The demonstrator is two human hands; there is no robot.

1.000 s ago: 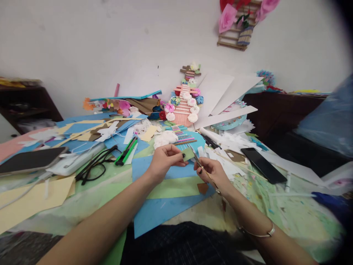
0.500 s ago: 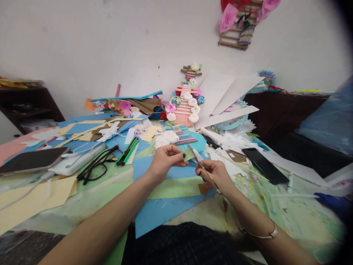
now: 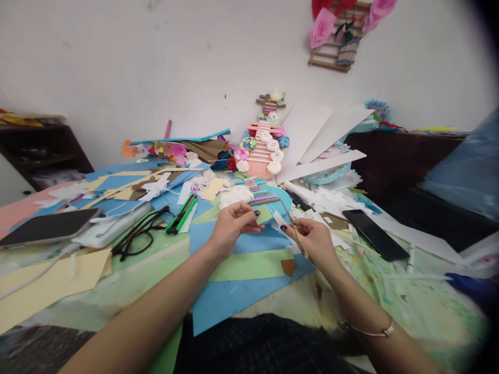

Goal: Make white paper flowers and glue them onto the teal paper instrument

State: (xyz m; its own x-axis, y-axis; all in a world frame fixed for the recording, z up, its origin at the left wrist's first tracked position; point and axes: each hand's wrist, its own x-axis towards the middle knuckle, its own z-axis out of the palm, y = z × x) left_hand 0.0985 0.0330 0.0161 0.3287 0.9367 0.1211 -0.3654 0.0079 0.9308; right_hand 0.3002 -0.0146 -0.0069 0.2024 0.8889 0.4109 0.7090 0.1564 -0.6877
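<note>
My left hand (image 3: 237, 228) is closed in a pinch on a small piece of green paper (image 3: 266, 213), whose edge sticks out past the fingertips. Facing it on the right, my right hand (image 3: 314, 240) grips a pair of scissors (image 3: 299, 240), the blades pointing up and away. Paper and blades are apart. Beyond the hands lies a blue cut-out (image 3: 284, 197) with a row of coloured sticks (image 3: 262, 195) on it. Under both hands are blue paper (image 3: 230, 301) and a light green strip (image 3: 249, 266), with a small brown paper piece (image 3: 288, 267) at the strip's right end.
On the left are a green box cutter (image 3: 181, 215), eyeglasses (image 3: 140, 236), a power bank (image 3: 113, 228) and a phone (image 3: 49, 228). A black phone (image 3: 375, 234) and white paper scraps (image 3: 331, 200) lie to the right. A flower-decorated guitar shape (image 3: 260, 150) leans against the wall.
My right hand has turned and drawn slightly right with the scissors, away from the paper. The green paper has shifted a little forward, and the brown piece is more exposed.
</note>
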